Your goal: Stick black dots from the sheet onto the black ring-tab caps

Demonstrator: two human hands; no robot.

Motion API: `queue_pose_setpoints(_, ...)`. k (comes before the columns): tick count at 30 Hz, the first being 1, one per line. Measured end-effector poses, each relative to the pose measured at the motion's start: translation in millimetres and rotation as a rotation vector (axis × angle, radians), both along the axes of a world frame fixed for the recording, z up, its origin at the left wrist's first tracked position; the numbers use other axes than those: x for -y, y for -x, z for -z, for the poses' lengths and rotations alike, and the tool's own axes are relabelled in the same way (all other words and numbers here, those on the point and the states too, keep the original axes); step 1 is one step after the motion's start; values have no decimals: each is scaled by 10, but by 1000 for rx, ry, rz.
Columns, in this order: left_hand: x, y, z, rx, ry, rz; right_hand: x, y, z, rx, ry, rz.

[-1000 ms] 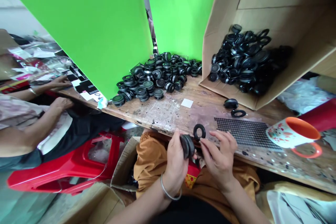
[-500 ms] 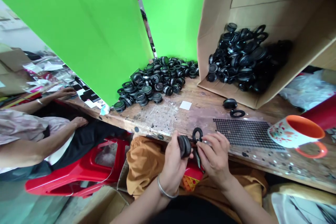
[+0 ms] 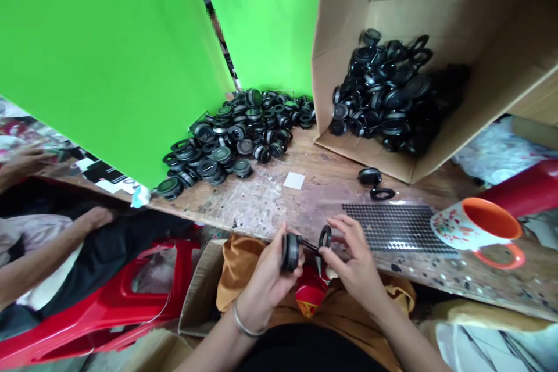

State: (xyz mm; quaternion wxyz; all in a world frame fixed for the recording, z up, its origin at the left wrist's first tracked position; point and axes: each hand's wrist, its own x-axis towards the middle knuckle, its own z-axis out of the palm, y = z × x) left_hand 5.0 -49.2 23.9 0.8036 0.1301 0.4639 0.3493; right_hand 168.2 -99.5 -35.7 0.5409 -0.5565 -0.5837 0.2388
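Cardboard box (image 3: 342, 35) sits beyond both hands (image 3: 358, 270).

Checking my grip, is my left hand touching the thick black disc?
Touching: the head view shows your left hand curled around the thick black disc.

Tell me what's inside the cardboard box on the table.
The cardboard box holds a heap of black round pieces. What lies under the top ones is covered; the right end is in deep shadow.
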Motion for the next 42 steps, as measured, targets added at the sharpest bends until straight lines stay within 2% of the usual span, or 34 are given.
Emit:
queue_pose_setpoints(3,-25,-6,55,13,53,29,-10,32,-7,-169,116,-88)
queue_pose_setpoints(5,-17,-48,110,2,-9,25,-33,76,-16,-340,201,-140)
queue_pose_setpoints(8,-5,-112,175,-23,-105,-4,-77,129,-50,-489,258,-109)
queue_pose_setpoints(11,-40,-107,176,-76,-178,56,-134,111,-105,-535,310,-72)
queue_pose_setpoints(13,-96,-55,145,-175,-376,122,-195,47,-152,-543,373,-53)
queue_pose_setpoints(15,-173,11,108,-312,-722,211,-278,-55,-207,-545,453,-16)
queue_pose_setpoints(17,-258,58,92,-425,-1057,366,-374,-198,-260,-538,543,-25)
queue_pose_setpoints(19,-338,61,116,-463,-1209,495,-461,-383,-290,-512,607,-78)
queue_pose_setpoints(21,-403,21,178,-424,-1120,465,-517,-593,-273,-392,596,-58)
queue_pose_setpoints(24,-474,-71,289,-254,-730,275,-532,-862,-146,66,475,61)
queue_pose_setpoints(26,-516,-119,338,-148,-497,181,-508,-946,-27,352,427,14)
queue_pose_setpoints(29,-572,-152,365,-94,-315,126,-471,-929,101,516,432,-118)
queue_pose_setpoints(33,-615,-171,368,-103,-227,107,-488,-836,75,648,479,-185)
queue_pose_setpoints(36,-615,-205,373,-130,-225,91,-535,-802,9,748,508,-217)
queue_pose_setpoints(42,-601,-279,413,-172,-257,75,-511,-779,58,811,510,-120)
